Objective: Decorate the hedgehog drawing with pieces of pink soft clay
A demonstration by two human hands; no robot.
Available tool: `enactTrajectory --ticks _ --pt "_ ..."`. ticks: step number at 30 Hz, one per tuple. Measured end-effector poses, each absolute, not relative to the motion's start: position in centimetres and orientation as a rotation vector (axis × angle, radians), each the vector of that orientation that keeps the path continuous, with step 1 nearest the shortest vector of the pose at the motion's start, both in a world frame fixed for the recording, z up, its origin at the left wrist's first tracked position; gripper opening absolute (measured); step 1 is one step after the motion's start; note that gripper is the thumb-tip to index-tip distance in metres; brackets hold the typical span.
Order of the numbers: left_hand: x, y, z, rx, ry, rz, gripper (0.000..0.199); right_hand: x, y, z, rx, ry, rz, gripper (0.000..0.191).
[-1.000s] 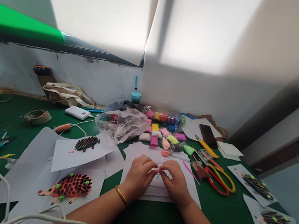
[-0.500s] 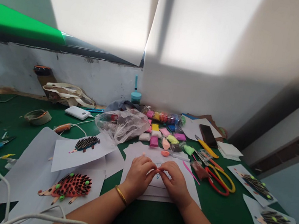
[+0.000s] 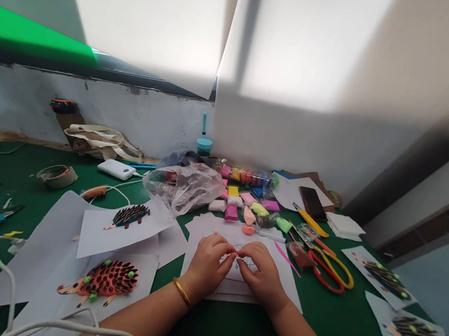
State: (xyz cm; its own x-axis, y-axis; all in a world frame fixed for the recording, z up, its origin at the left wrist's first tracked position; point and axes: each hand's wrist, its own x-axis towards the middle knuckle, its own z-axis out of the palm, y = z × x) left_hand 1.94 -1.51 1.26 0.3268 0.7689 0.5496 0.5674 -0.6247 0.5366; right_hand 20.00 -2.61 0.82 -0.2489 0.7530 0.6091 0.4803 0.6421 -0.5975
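Note:
My left hand point(image 3: 211, 263) and my right hand point(image 3: 260, 272) meet fingertip to fingertip over a sheet of white paper point(image 3: 282, 285). Between them they pinch a tiny bit of pinkish-orange clay, mostly hidden by the fingers. Blue drawn lines show on the paper behind my fingertips. A small pale clay ball point(image 3: 215, 231) lies just beyond my left hand. Farther back sit an orange clay lump point(image 3: 247, 230) and a peach clay lump point(image 3: 249, 215). A pink modelling tool point(image 3: 286, 259) rests right of my right hand.
Packets of coloured clay point(image 3: 232, 212) and a plastic bag point(image 3: 184, 187) lie behind the paper. Scissors point(image 3: 332, 271), a yellow cutter point(image 3: 310, 221) and a phone point(image 3: 312, 204) are at right. Hedgehog pictures point(image 3: 104, 280) lie on both sides. A white cable point(image 3: 70, 327) loops at front left.
My fingertips shift very slightly against each other while still pinching the clay. Everything else stays in place.

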Motion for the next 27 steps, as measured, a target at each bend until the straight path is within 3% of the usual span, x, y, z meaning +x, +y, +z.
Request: enactTrajectory --ticks 11,16,27 --pt "2.11 -1.58 1.33 2.364 1.236 1.197 0.010 19.95 -2.75 0.99 -0.953 -1.895 0.331 0.015" --pt "2.00 -1.60 1.24 2.390 1.222 1.191 0.003 19.93 -2.79 1.12 -0.953 -1.905 0.355 0.017" --pt "2.03 -1.67 1.29 2.413 1.215 1.233 0.010 20.04 -2.71 1.09 -0.962 -1.885 0.323 0.017"
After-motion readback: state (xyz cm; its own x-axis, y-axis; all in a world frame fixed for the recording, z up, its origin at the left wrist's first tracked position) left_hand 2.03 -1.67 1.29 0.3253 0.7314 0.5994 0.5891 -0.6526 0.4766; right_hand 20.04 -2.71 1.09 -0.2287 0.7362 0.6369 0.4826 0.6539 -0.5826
